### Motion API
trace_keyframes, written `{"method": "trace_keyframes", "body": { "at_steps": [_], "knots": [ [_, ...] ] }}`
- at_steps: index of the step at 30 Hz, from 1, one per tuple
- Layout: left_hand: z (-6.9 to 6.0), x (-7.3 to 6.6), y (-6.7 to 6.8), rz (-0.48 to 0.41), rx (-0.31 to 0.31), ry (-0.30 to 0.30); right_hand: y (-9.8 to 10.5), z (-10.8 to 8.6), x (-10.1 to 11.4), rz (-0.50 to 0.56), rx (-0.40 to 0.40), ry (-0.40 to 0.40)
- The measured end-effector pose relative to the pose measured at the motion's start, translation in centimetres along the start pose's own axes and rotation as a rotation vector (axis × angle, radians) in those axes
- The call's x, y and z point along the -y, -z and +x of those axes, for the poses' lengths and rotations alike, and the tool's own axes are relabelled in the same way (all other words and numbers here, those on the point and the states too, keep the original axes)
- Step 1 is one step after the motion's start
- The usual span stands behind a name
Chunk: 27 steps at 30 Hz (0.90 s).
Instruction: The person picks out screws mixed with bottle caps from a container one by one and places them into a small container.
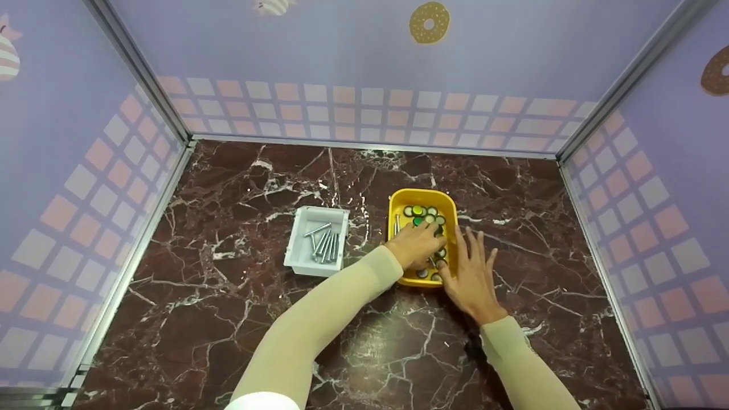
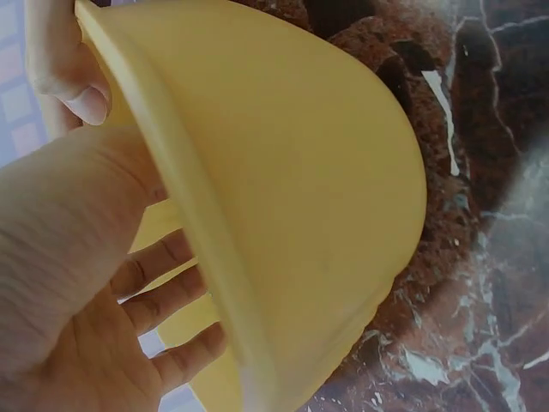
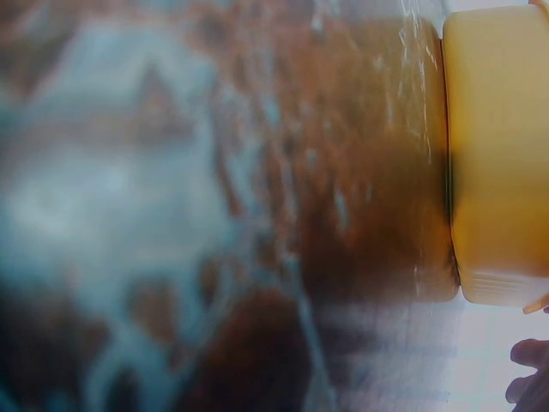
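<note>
My left hand reaches down into a yellow bin. Spread fingers show inside it in the left wrist view, but the near wall covers their tips. Round dark-rimmed discs, a yellow disc and a green disc lie around the hand. A metal bolt rests along the bin's left wall. At the bin's right side, my right hand touches the rim with fingers spread. Its thumb comes over the rim. Whether the left fingertips touch a piece is hidden.
A white box with several metal bolts stands left of the yellow bin. Both sit on a dark red marbled surface. Lilac panels with metal edges enclose the back and both sides.
</note>
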<state>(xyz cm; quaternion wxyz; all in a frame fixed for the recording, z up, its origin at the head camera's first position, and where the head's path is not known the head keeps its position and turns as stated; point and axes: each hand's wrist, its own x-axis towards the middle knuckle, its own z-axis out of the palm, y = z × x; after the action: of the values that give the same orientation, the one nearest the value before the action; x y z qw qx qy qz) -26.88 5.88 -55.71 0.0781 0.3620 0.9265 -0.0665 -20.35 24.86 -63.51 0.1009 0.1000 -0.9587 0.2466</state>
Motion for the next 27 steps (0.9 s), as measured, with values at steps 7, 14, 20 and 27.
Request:
{"method": "trace_keyframes", "body": {
  "at_steps": [7, 14, 20, 27],
  "knots": [
    [3.1, 0.2, -2.9, 0.048, -0.022, -0.01, 0.1, 0.1, 0.0, 0.001, -0.004, 0.002],
    [4.7, 0.2, -4.5, 0.06, -0.012, 0.004, 0.0, -0.1, -0.1, 0.003, 0.015, -0.007],
    [5.6, 0.5, -6.5, -0.028, -0.067, 0.018, 0.1, -0.1, -0.1, 0.004, 0.026, -0.011],
    [3.3, -0.3, -3.1, -0.026, 0.01, 0.059, 0.0, 0.0, -0.1, 0.005, 0.032, -0.012]
  ]
}}
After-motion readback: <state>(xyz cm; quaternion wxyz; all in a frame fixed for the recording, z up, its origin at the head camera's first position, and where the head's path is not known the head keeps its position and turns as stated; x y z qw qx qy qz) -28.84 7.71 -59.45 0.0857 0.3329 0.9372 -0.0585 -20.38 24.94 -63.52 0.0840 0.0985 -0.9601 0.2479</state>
